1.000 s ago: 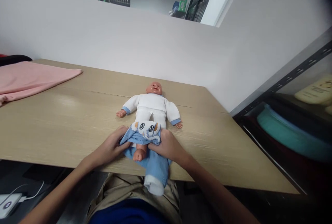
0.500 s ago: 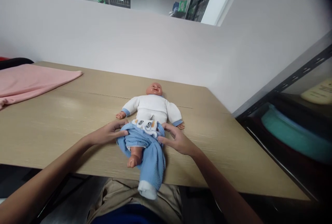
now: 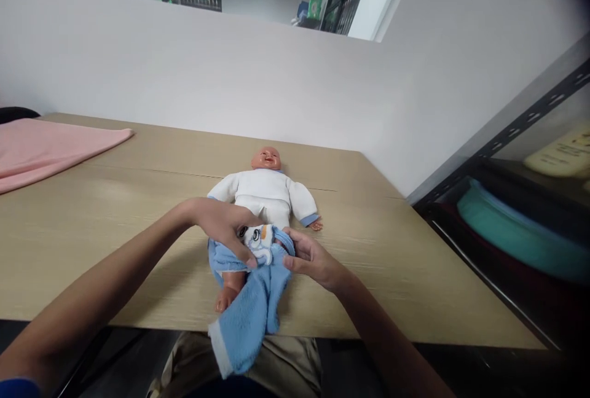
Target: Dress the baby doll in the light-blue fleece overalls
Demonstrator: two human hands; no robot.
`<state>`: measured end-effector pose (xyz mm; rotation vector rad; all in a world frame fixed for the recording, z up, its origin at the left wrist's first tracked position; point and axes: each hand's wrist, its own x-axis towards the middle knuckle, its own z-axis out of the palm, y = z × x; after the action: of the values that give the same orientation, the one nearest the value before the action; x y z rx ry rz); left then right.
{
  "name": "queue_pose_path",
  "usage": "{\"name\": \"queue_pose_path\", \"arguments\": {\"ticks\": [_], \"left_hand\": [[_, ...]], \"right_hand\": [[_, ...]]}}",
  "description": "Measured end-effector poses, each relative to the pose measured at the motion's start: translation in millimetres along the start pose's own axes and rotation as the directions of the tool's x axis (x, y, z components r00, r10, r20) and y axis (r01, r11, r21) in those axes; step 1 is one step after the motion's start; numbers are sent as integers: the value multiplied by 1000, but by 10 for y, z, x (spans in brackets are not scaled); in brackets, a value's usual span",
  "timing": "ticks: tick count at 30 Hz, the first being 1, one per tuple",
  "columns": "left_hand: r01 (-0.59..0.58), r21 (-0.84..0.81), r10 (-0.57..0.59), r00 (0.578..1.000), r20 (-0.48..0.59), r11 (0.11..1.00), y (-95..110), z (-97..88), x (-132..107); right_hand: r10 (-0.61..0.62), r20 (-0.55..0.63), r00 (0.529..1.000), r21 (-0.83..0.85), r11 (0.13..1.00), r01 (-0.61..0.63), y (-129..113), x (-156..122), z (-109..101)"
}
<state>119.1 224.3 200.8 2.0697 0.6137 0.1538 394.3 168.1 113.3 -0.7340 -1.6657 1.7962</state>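
A baby doll [image 3: 265, 186] in a white top with blue cuffs lies on its back, head toward the wall. Blue fleece pants [image 3: 251, 318] with a cartoon face at the waist are bunched around its legs. One bare foot [image 3: 227, 298] sticks out of a leg opening; the other pant leg hangs over the table's front edge, and the doll's second foot is hidden in the cloth. My left hand [image 3: 225, 226] reaches across the waistband, fingers closed on the pants. Opposite it, my right hand [image 3: 313, 260] pinches the waistband's right side.
The doll rests on a wooden table [image 3: 138, 201] against a white wall [image 3: 207, 72]. A pink cloth [image 3: 55, 146] lies at the left. At the right stands a dark shelf with a teal item [image 3: 516, 238] and a pale yellow item [image 3: 562, 155].
My left hand has moved from the left side of the pants to across the waistband. The pants' waist sits lower, and the loose pant leg has swung to the left.
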Motion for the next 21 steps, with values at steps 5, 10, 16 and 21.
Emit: {"name": "queue_pose_path", "arguments": {"ticks": [5, 10, 16, 21], "left_hand": [[-56, -281, 115, 973, 199, 958, -124, -68, 246], [29, -379, 98, 946, 310, 925, -276, 58, 275], [-11, -340, 131, 934, 333, 940, -460, 115, 312], [-22, -401, 103, 978, 182, 916, -587, 129, 326]], "right_hand": [[131, 37, 991, -89, 988, -128, -3, -189, 120], [111, 82, 990, -221, 971, -91, -77, -314, 162], [79, -218, 973, -56, 994, -94, 78, -230, 45], [216, -123, 969, -9, 976, -219, 29, -284, 69]]}}
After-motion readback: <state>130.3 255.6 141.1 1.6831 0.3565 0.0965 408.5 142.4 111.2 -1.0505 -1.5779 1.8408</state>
